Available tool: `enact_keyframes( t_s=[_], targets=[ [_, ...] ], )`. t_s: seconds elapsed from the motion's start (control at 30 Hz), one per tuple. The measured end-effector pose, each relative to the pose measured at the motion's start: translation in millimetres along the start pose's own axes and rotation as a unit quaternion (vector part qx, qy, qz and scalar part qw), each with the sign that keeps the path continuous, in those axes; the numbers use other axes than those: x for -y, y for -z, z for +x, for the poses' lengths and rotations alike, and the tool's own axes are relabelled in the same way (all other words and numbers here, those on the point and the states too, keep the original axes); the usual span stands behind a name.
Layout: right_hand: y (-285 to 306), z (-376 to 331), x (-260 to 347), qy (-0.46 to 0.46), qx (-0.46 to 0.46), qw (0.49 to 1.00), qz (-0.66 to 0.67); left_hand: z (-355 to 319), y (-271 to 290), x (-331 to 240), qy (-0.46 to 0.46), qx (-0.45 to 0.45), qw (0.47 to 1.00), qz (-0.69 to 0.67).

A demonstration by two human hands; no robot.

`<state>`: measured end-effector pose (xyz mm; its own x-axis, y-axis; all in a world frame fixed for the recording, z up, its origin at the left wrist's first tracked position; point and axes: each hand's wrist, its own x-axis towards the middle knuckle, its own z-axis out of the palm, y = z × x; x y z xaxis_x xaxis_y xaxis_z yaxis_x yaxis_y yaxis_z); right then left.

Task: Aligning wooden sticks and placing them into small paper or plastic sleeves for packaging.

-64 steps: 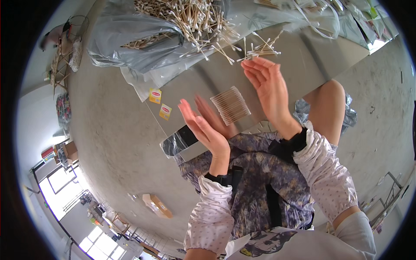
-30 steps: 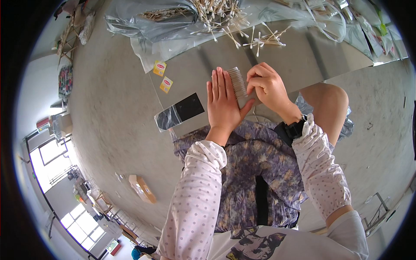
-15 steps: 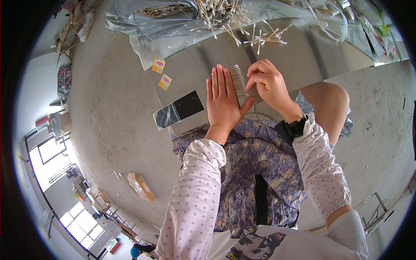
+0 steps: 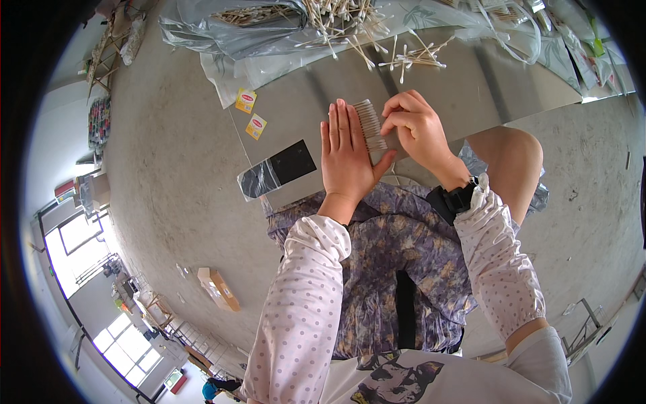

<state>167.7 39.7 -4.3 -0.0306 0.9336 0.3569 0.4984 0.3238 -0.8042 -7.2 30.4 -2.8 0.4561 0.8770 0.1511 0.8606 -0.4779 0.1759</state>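
A neat row of cotton swabs [image 4: 371, 125] lies side by side on the grey metal tabletop, white tips toward the right. My left hand [image 4: 346, 149] rests flat along the row's left side, fingers straight and thumb stretched out below it, covering part of the swabs. Just right of the white tips is my right hand [image 4: 418, 128], its fingers bent and drawn in. Whatever those fingertips may hold is too small to make out. Farther back, loose cotton swabs [image 4: 414, 59] lie scattered at the edge of a larger pile [image 4: 336, 20].
A grey plastic bag [image 4: 235, 30] holding swabs lies at the back left. On the table's left are two small yellow-and-white cards [image 4: 256, 126] and a black flat rectangle under clear film [image 4: 277, 170]. More clear plastic packaging [image 4: 508, 34] lies at the back right.
My right hand has shifted very slightly left and up beside the swab tips. My left hand stays in place on the row.
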Motion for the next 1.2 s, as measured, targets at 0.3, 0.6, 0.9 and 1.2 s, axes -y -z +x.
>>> enact_keyframes(
  t_s=[0.3,0.6,0.9,1.2],
  targets=[
    [-1.2,1.0,-1.1,0.008,0.002,1.000,-0.017,-0.6,-0.8,1.1,-0.001,0.003,1.000,0.009],
    [-2.5,1.6,-2.2,-0.002,-0.025,0.999,-0.031,0.2,-0.1,-0.2,-0.001,0.005,1.000,0.010],
    [0.4,1.9,-0.2,0.011,-0.006,0.999,-0.039,0.9,-0.1,-0.5,-0.002,0.002,1.000,0.006],
    [-5.5,5.9,-2.6,0.014,-0.034,0.998,-0.059,-0.1,0.8,0.3,-0.004,0.005,1.000,0.010]
  ],
)
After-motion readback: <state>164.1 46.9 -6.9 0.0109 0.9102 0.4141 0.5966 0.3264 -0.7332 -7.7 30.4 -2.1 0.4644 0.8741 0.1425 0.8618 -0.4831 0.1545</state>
